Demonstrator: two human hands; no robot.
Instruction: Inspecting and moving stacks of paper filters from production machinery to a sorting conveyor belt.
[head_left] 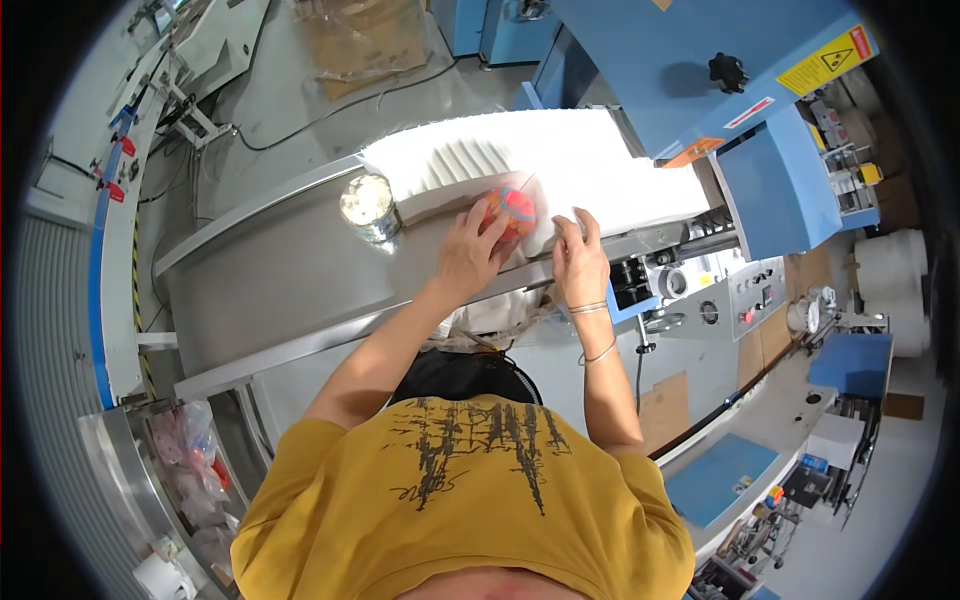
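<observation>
My left hand (468, 252) is closed on a round red, orange and blue object (514, 212), whose exact kind I cannot make out. It rests against the near side of a long stack of white, sheet-like material (600, 150), brightly lit and rippled at its left part. By that stack's near edge, my right hand (582, 265) has its fingers bent and slightly apart, with nothing visible in them. A shiny silver can-shaped container (370, 208) stands left of the stack on the metal work surface (260, 262).
A blue machine (690, 60) with a black knob (728, 73) rises at the far right. Below it, a panel with buttons (757, 297) faces the near side. Plastic bags (190, 450) lie at lower left. A cable (300, 130) crosses the floor behind the work surface.
</observation>
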